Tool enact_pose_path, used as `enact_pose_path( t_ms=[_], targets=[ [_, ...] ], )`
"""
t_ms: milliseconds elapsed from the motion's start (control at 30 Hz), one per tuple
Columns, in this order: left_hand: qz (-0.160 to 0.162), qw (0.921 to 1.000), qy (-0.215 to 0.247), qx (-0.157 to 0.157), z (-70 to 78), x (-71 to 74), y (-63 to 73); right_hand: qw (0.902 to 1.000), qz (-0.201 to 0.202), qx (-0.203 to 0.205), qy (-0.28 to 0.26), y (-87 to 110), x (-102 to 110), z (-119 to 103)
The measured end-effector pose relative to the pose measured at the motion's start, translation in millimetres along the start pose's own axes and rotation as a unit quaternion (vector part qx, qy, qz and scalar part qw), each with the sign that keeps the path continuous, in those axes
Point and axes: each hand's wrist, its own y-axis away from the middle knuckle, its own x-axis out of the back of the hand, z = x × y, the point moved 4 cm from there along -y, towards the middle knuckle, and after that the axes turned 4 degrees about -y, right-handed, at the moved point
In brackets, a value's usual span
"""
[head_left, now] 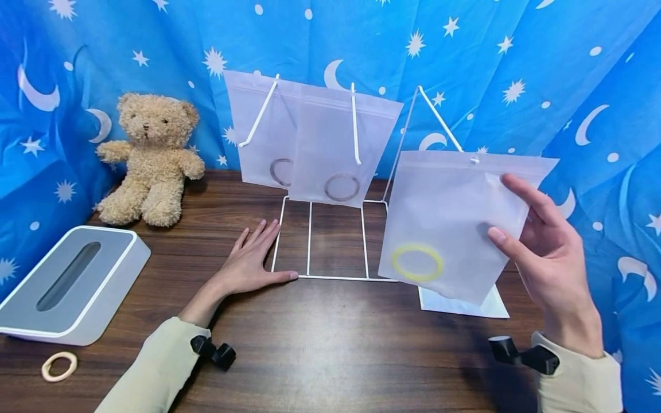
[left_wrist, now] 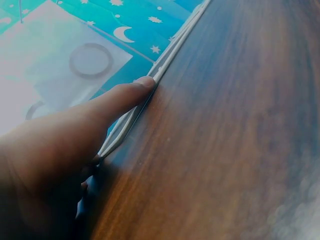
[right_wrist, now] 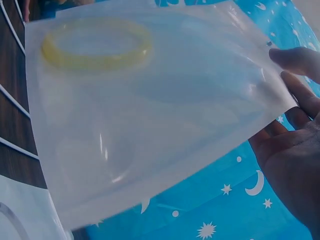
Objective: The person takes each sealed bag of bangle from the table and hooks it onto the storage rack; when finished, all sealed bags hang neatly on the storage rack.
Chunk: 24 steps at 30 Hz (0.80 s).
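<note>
My right hand (head_left: 555,258) holds the right side of a frosted zip bag (head_left: 449,212), thumb and index finger on its front face. Inside the bag's lower left corner shows a yellow ring (head_left: 417,263). A hook tip of the white wire rack (head_left: 343,278) pokes out near the bag's top edge. My left hand (head_left: 253,258) lies with fingers spread at the rack's front left corner, its thumb (left_wrist: 132,91) touching the base wire. Two more frosted bags, a left one (head_left: 258,132) and a middle one (head_left: 341,143), hang from the other hooks, each with a brownish ring.
On the left sit a teddy bear (head_left: 150,160) and a grey-topped tissue box (head_left: 111,275), with a wooden ring (head_left: 59,367) in front. A pale flat packet (head_left: 465,307) lies on the table under the right bag. A blue star-patterned curtain (head_left: 480,51) closes off the back.
</note>
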Motion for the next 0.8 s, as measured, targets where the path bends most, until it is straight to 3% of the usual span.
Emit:
enact_pose_path(
  t_ms=[333,500,800],
  targets=[
    [0.001,1.0000,-0.005,0.003,0.3,-0.4,-1.2,0.9973,0.030,-0.034,0.057,-2.8,-2,9],
    [0.003,0.9999,-0.004,-0.010,4.0,-1.0,-3.7,0.9979,0.040,-0.019,0.047,-6.9,0,16],
    [0.006,1.0000,-0.006,0.000,-0.1,0.2,0.8,0.9998,0.019,-0.004,0.005,-47.1,3,40]
  ],
)
